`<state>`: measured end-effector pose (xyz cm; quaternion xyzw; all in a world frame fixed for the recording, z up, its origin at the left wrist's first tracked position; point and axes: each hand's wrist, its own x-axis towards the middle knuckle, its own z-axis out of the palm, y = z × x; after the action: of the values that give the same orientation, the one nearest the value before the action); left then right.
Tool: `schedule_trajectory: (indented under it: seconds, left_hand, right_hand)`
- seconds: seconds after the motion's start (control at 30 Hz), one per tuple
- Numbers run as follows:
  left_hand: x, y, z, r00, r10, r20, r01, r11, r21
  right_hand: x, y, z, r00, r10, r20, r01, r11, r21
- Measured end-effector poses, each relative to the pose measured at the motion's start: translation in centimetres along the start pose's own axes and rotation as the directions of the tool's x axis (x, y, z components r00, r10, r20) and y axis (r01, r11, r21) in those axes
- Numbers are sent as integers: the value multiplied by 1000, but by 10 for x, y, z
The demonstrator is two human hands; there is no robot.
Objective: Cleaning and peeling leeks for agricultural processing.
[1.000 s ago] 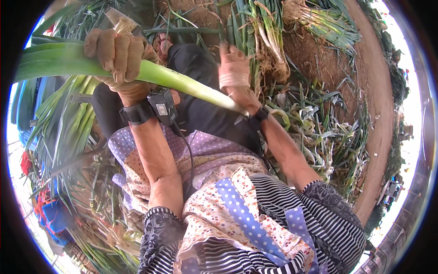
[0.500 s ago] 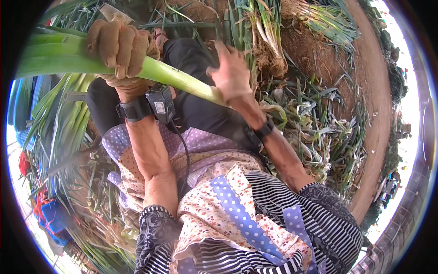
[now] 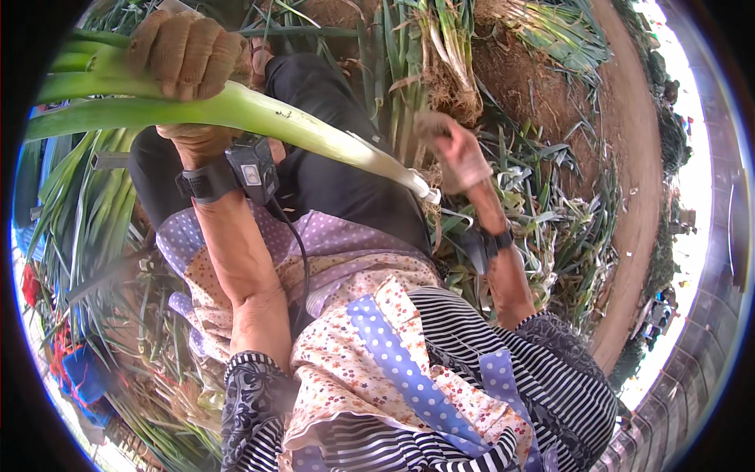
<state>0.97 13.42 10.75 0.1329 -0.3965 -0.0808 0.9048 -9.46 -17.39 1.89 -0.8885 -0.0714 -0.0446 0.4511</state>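
Observation:
A long leek lies aslant across my lap, its green leaves to the left and its white root end pointing right. My left hand, in a brown glove, is closed round the stalk where the leaves begin. A few short roots and a loose white bit of skin show at the bare root end. My right hand is just right of that end, apart from it and smeared by motion, so its fingers are unclear.
Unpeeled leeks with earthy roots lie ahead on brown soil, with another bundle at far right. A heap of stripped leaves lies to my right. Leeks with long green leaves are at my left, near a blue object.
My right hand has moved right, off the leek's root end, which now shows. My left hand has shifted slightly up and left, still holding the stalk.

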Motion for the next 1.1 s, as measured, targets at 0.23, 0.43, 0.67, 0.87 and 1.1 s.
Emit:
schedule_trajectory:
  seconds: [0.23, 0.43, 0.67, 0.87, 1.1]
  left_hand:
    - [2, -19, 10, 988, 36, -147, -35, 999, 9]
    - [1, -12, 16, 994, 24, -103, -23, 1000, 2]
    - [-7, -1, 6, 984, 134, -113, -135, 991, -3]
    - [-15, 25, -7, 979, 97, -179, -95, 995, 23]
    - [-18, 30, -23, 922, -210, -325, -159, 561, -812]
  right_hand:
    - [-35, -7, 14, 968, 135, 210, -160, 982, 105]
    - [-29, 5, 19, 931, 351, 99, -359, 930, 73]
    - [-45, 60, 11, 821, 563, -97, -529, 685, -500]
    - [-76, 95, 0, 759, 627, -173, -582, 536, -611]
    - [-129, 162, 19, 696, 718, -11, -465, 439, -769]
